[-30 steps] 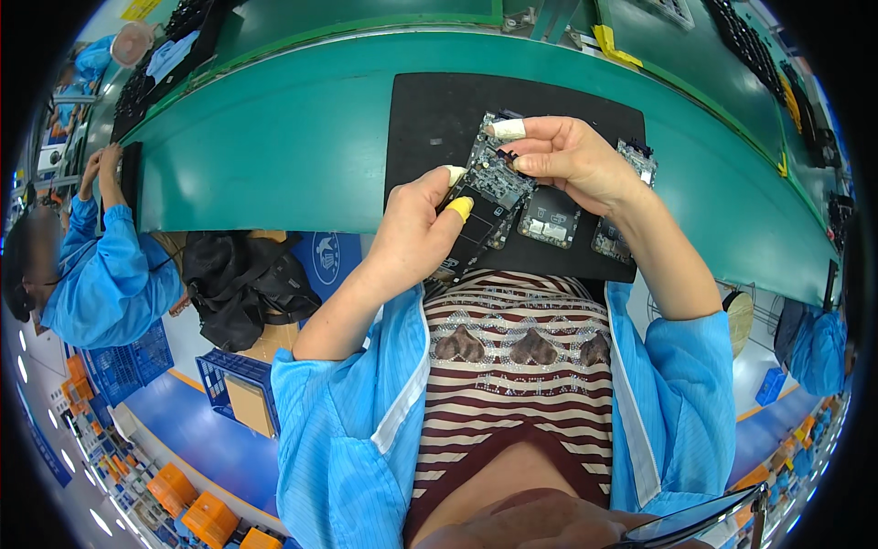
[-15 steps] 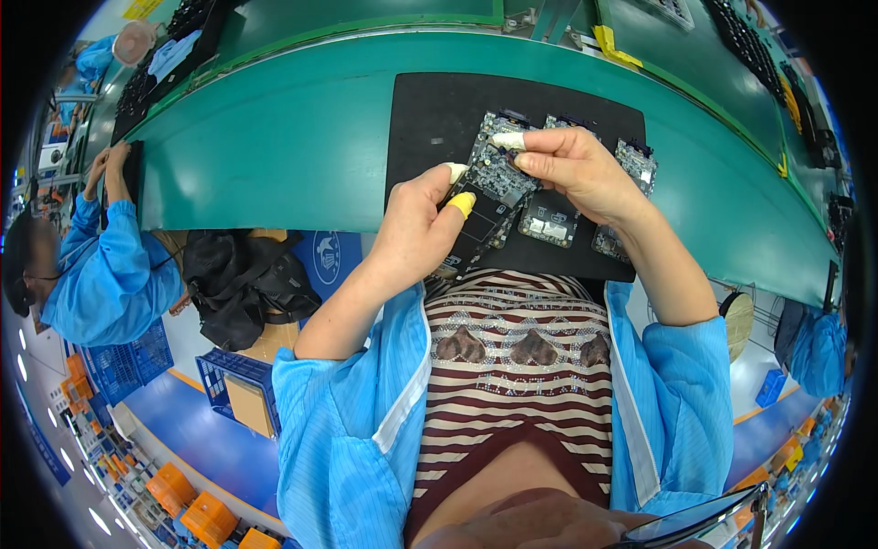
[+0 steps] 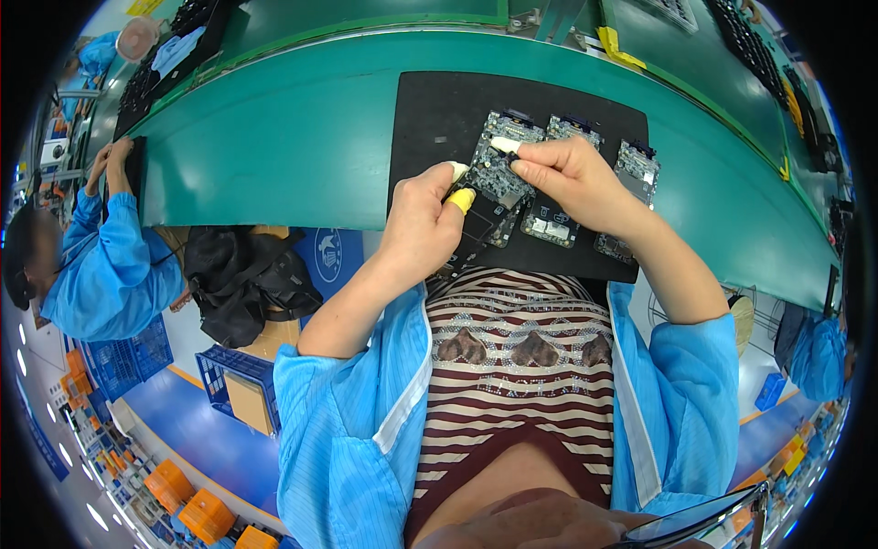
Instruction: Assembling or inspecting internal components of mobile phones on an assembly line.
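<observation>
A populated circuit board point(image 3: 508, 188) with a black lower section is tilted over the black mat point(image 3: 434, 110). My left hand point(image 3: 421, 220), with a white and a yellow finger cot, grips the left edge of this board between thumb and finger. Over the board's upper part, my right hand point(image 3: 581, 183) has its thumb and white-covered index finger bent together. Whatever sits between those fingertips is too small to make out. A second circuit board point(image 3: 551, 227) lies partly under my right hand, and a third circuit board point(image 3: 637, 169) rests at the mat's right edge.
The green bench point(image 3: 274, 137) runs across in front of me. At far left, a co-worker point(image 3: 110, 265) in blue sits by the bench. A black bag point(image 3: 242, 284) and a blue crate point(image 3: 219, 384) are below on the left. Yellow material point(image 3: 617, 48) hangs at the back rail.
My right thumb and index finger have shifted slightly over the board's upper part. My left hand keeps its grip on the board's edge.
</observation>
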